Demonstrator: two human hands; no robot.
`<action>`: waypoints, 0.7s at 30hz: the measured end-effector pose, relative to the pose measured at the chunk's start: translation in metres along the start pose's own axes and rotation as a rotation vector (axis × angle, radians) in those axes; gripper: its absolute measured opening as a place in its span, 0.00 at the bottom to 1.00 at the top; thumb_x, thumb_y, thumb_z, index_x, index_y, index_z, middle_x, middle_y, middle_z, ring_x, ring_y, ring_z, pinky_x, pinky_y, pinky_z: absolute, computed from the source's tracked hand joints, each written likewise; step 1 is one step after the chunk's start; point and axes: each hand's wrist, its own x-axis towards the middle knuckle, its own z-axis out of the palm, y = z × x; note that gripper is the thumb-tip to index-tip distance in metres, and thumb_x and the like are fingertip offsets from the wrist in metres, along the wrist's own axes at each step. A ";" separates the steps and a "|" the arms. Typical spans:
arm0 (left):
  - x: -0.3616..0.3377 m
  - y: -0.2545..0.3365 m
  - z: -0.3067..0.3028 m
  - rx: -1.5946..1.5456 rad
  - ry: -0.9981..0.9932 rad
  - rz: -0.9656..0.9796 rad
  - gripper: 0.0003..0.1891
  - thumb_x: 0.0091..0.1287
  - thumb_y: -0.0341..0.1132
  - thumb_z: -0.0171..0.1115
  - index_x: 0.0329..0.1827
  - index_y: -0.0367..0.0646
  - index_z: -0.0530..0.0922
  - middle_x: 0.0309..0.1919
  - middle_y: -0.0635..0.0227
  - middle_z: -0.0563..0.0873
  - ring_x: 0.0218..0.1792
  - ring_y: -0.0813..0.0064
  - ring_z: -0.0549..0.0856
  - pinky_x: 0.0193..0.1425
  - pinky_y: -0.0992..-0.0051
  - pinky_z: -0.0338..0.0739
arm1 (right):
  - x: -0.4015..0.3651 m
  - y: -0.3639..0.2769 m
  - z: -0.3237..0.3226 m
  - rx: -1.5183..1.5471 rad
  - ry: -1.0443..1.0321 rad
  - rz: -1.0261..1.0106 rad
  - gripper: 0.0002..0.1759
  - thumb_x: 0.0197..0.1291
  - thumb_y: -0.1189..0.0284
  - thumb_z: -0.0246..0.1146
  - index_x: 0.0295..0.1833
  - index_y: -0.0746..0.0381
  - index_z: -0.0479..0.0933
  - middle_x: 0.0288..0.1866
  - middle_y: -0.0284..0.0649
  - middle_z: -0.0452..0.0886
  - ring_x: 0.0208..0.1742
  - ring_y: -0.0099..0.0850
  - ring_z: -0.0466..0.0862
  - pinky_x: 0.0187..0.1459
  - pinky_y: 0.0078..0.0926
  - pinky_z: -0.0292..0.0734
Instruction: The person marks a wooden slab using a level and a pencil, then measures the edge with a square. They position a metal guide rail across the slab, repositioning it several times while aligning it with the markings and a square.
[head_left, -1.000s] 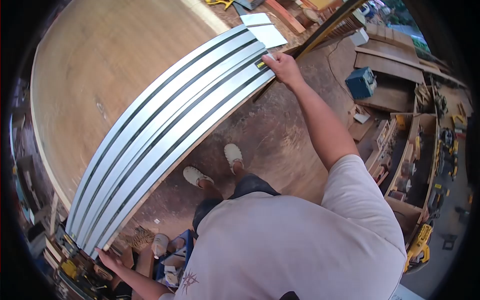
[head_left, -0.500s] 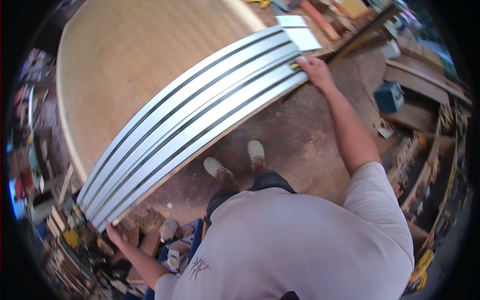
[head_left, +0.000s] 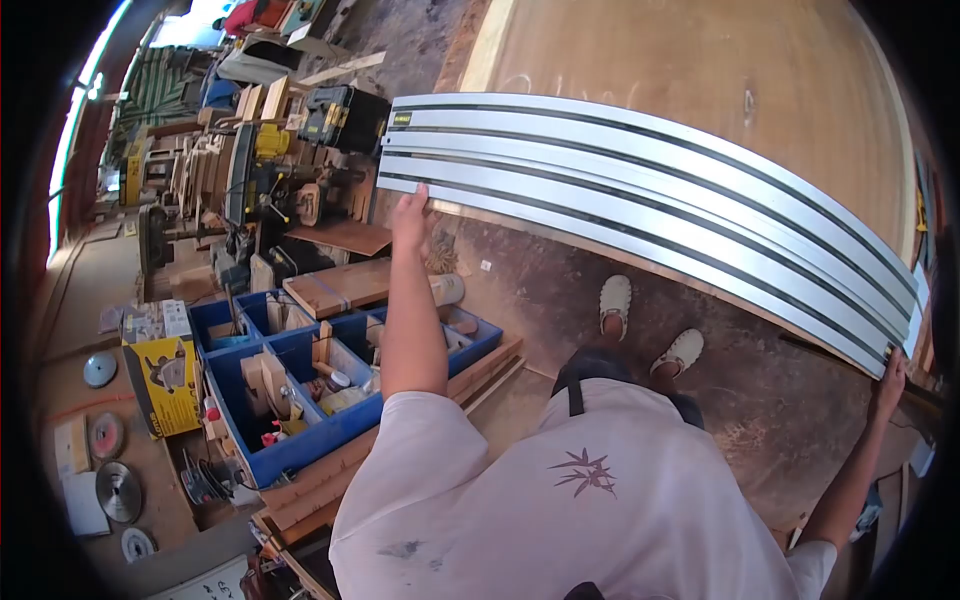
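Observation:
A long silver metal rail with dark stripes lies along the near edge of a large wooden board. My left hand is closed on the rail's left end, near a small yellow and black label. At the far right end, my right hand grips the rail's near corner. Beyond that end, part of a white flat piece shows.
A blue divided crate with wood scraps and small items stands at lower left. Beside it is a yellow box. Grinding discs hang or lie further left. A black toolbox sits beyond the rail's left end.
The view has swung to the left, bringing the blue crate and the rail's left end into fuller sight. Both hands remain at the rail's two ends.

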 end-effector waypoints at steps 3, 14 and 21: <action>-0.003 0.002 0.003 0.011 0.001 -0.002 0.08 0.68 0.39 0.58 0.38 0.47 0.71 0.35 0.74 0.79 0.36 0.79 0.79 0.39 0.75 0.74 | -0.005 -0.005 0.003 -0.038 0.061 -0.073 0.23 0.68 0.50 0.51 0.39 0.60 0.75 0.26 0.28 0.69 0.24 0.16 0.64 0.22 0.18 0.57; 0.006 -0.006 -0.005 0.001 0.025 -0.010 0.09 0.67 0.40 0.60 0.40 0.46 0.73 0.34 0.74 0.81 0.34 0.81 0.80 0.36 0.78 0.74 | -0.012 -0.008 0.008 -0.049 0.112 -0.223 0.22 0.67 0.50 0.51 0.40 0.59 0.75 0.23 0.25 0.67 0.19 0.14 0.62 0.18 0.16 0.52; 0.002 -0.003 0.000 -0.041 0.028 -0.008 0.09 0.67 0.39 0.61 0.42 0.44 0.74 0.36 0.71 0.81 0.36 0.79 0.80 0.39 0.75 0.75 | -0.022 -0.033 0.008 0.011 0.065 0.028 0.22 0.66 0.48 0.53 0.34 0.56 0.73 0.20 0.24 0.64 0.17 0.14 0.61 0.17 0.16 0.51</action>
